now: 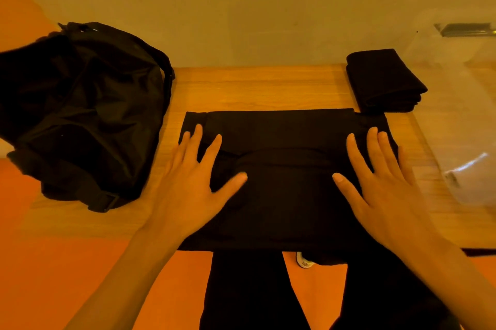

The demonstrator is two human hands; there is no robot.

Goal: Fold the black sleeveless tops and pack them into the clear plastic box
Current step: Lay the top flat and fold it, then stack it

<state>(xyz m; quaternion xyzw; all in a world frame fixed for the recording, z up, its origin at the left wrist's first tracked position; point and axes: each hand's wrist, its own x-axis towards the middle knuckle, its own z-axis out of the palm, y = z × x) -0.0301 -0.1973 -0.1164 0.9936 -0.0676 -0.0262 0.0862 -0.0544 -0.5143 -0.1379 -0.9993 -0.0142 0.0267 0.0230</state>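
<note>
**Flattening a top before the next fold**

Black top (284,182) lies spread on the table (257,88), left hand (193,190) and right hand (381,187) pressing flat, fingers splayed. Smooth outward (creases set otherwise), then fold evenly. Folded top (383,80) sits beside the clear box (461,120), far right.

Bare counter (255,88) lies open at far middle, hemmed by a bag (80,115) left, a folded stack (383,80) and box (472,128) right.
</note>
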